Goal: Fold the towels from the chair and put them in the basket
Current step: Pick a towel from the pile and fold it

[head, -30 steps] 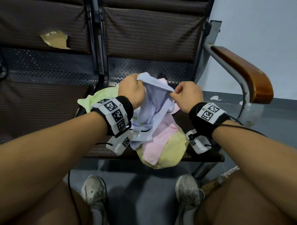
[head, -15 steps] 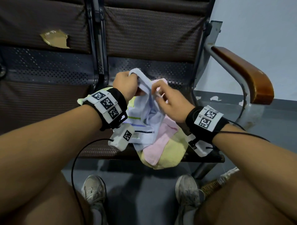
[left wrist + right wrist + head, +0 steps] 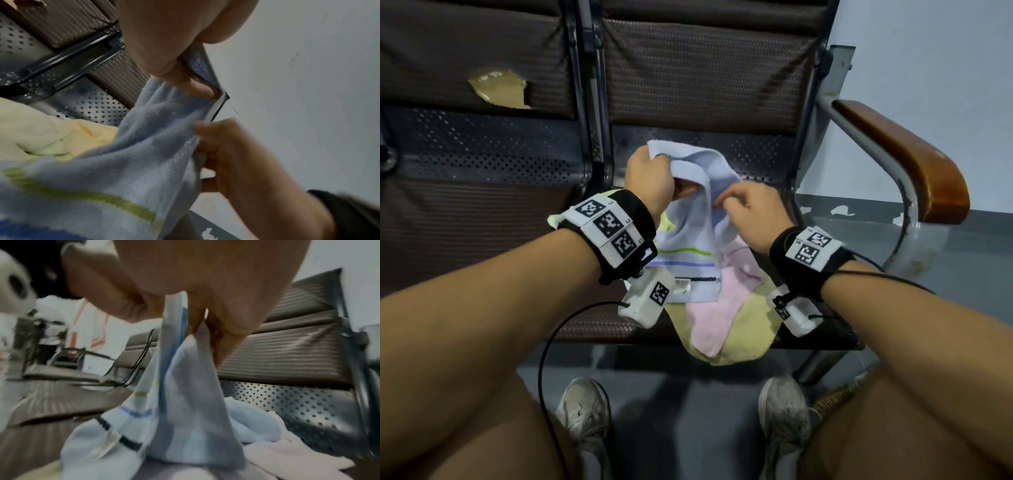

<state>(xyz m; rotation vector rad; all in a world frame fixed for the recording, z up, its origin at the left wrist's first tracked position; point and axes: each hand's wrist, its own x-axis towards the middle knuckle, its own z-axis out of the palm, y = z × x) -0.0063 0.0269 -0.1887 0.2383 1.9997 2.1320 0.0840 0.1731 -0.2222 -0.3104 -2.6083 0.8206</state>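
The left hand (image 3: 650,181) grips the top edge of a light blue towel (image 3: 698,240) and holds it lifted above the chair seat (image 3: 592,325). In the left wrist view its fingers (image 3: 185,81) are curled around the towel's upper hem. The right hand (image 3: 753,216) is just beside it, lower on the same towel. In the right wrist view the right hand's fingers (image 3: 224,331) pinch a fold of the blue cloth, which hangs down from them.

The lower part of the blue towel, with green, blue and dark stripes, lies on a pink towel (image 3: 719,308). The pink towel rests on a yellow towel (image 3: 743,339) that hangs over the front edge of the seat. A pale green towel (image 3: 553,221) shows behind the left wrist.

A wooden armrest (image 3: 914,161) is on the right side of the seat. Two grey shoes (image 3: 585,411) stand on the floor in front of it.
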